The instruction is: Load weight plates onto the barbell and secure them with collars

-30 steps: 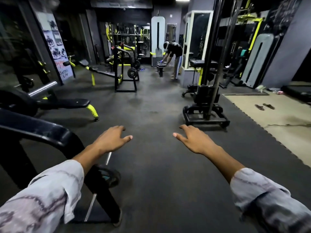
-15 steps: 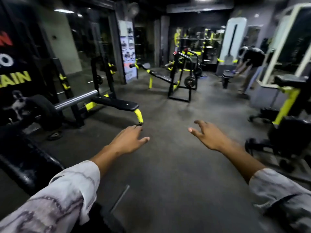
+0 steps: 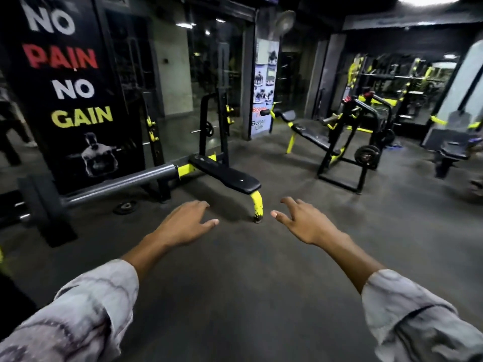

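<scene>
A dark gym floor (image 3: 235, 296) spreads under weight benches and racks. A barbell (image 3: 117, 184) rests at the left beside a flat bench (image 3: 224, 176), with a small plate (image 3: 126, 207) on the floor below. Left hand (image 3: 183, 226) and right hand (image 3: 305, 226) hover empty, fingers (image 3: 290, 202) loosely spread, well apart from the barbell.

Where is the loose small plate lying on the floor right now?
In the head view it lies left of centre: the small plate is flat on the floor just under the barbell sleeve, left of the flat bench.
</scene>
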